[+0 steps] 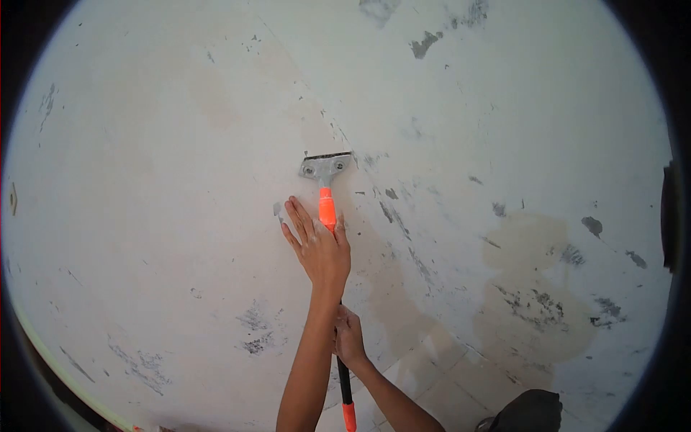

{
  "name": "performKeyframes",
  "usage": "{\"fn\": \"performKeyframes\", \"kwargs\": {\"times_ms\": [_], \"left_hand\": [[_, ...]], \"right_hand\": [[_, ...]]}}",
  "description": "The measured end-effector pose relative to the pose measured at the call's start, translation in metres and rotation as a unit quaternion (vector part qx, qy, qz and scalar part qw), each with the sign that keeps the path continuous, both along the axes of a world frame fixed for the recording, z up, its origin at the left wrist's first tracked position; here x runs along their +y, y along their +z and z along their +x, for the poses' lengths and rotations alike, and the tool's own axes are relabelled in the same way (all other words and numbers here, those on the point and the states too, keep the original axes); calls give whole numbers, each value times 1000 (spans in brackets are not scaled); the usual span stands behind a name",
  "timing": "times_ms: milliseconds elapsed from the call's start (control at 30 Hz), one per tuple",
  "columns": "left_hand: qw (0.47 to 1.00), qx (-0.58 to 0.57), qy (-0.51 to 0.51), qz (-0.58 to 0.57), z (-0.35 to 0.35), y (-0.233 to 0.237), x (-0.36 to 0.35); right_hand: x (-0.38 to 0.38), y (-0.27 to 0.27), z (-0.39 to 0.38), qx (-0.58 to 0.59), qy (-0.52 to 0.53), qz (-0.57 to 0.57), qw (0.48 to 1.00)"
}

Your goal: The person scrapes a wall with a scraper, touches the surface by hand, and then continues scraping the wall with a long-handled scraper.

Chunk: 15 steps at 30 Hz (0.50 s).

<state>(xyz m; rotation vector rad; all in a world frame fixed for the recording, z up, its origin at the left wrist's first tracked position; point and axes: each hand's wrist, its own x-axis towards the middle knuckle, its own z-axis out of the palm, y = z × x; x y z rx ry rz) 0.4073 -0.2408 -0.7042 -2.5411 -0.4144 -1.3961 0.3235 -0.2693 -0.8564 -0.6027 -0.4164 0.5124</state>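
A long scraper [327,189] with a grey metal head, an orange neck and a black shaft is pressed against a white, paint-flecked wall [180,144]. My left hand [317,241] lies on the orange neck just below the blade, fingers stretched out flat over the wall. My right hand [348,337] grips the black shaft lower down, above a second orange section near the frame's bottom edge. The blade edge touches the wall at a faint diagonal line.
Grey scraped patches [536,306] and a brownish stain [533,237] mark the wall to the right. Tiled floor [446,381] shows at the bottom, with a dark object [529,412] at the lower right.
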Motion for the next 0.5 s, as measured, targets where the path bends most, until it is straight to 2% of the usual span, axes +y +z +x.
{"fn": "performKeyframes", "kwargs": {"times_ms": [67, 133, 267, 333, 433, 500], "left_hand": [[1000, 4, 5, -19, -2, -5, 1], [999, -43, -4, 15, -5, -27, 12], [1000, 2, 14, -16, -7, -15, 4], [999, -29, 15, 17, 4, -8, 6], [1000, -21, 6, -19, 0, -7, 2], [999, -40, 1, -18, -2, -20, 4]], "right_hand": [[-9, 0, -3, -8, -9, -17, 1000], [-17, -10, -15, -34, -52, -87, 994], [-16, -10, -6, -50, -76, -61, 994], [-15, -2, 6, -63, -70, -59, 994], [-24, 0, 7, -34, -22, -82, 996], [-21, -11, 1, -44, -41, -88, 994]]}}
